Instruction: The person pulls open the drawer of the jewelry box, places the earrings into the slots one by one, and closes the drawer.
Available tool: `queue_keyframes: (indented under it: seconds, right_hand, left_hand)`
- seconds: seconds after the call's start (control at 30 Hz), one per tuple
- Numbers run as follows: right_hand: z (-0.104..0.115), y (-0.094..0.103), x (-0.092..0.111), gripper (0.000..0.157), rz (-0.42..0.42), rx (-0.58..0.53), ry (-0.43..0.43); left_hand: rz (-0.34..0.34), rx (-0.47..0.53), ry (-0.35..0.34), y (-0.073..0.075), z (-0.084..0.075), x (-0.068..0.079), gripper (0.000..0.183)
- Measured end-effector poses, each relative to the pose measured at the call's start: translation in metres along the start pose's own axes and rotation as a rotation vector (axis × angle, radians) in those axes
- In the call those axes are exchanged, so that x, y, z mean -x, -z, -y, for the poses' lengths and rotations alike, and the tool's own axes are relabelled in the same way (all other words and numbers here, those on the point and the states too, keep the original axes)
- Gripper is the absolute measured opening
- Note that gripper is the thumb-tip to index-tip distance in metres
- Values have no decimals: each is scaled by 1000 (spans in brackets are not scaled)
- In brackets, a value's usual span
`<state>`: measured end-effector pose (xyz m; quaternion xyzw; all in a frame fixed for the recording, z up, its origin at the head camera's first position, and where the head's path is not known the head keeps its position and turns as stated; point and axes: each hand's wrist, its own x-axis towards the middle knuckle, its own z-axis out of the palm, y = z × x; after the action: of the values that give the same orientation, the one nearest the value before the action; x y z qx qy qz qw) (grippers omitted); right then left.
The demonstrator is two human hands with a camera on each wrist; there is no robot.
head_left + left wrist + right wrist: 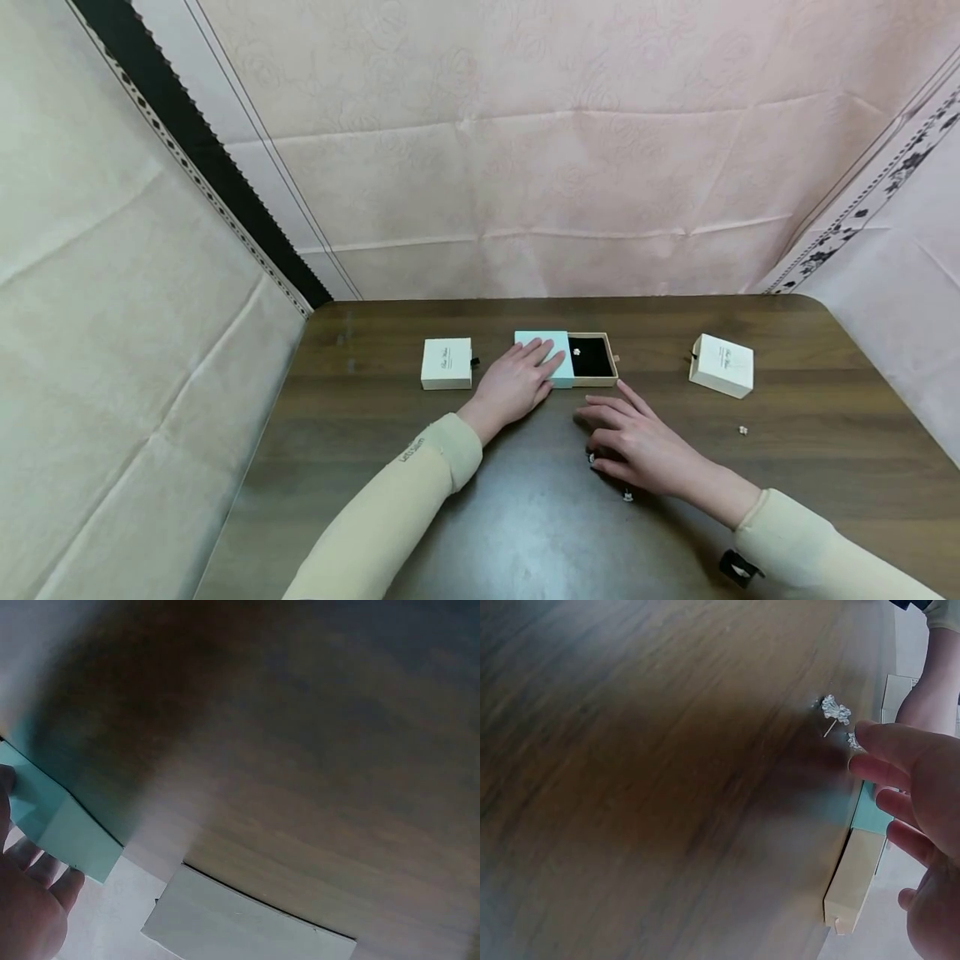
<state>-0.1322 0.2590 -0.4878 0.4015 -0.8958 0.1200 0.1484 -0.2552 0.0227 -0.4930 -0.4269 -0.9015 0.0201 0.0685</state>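
My left hand [513,385] rests on a turquoise box sleeve [564,380], its fingers laid over the top and the thumb at the near edge. Out of the sleeve's right end sticks a cream drawer [617,369] with a black lining [596,358], on which a small silver stud [577,352] sits. Just in front of the drawer, my right hand [641,446] pinches a silver flower-shaped stud earring [853,740] between thumb and index fingertips; the other fingers are spread. Close by, a second flower stud earring [836,710] lies on the table with its pin showing.
White boxes stand on both sides, one to the left [446,364] and one to the right [723,365]. Another small stud [742,430] lies in front of the right box. Below my right sleeve is a black object [738,568]. Pale cloth [525,167] hangs behind the brown table [360,467].
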Motion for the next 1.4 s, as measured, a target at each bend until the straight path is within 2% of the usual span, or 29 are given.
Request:
queue_keyframes:
  seconds: [0.3,0.73,1.4]
  right_hand:
    - [1,-2,-4,22,4,1,20]
    - [-1,-5,-3,25,-11,3,46]
    - [-6,-5,-4,25,6,-7,-3]
  left_hand:
    - [18,-13,7,0,-1,0,57]
    - [-6,-25,-1,-1,-1,-1,56]
    - [14,-15,6,2,-1,-1,56]
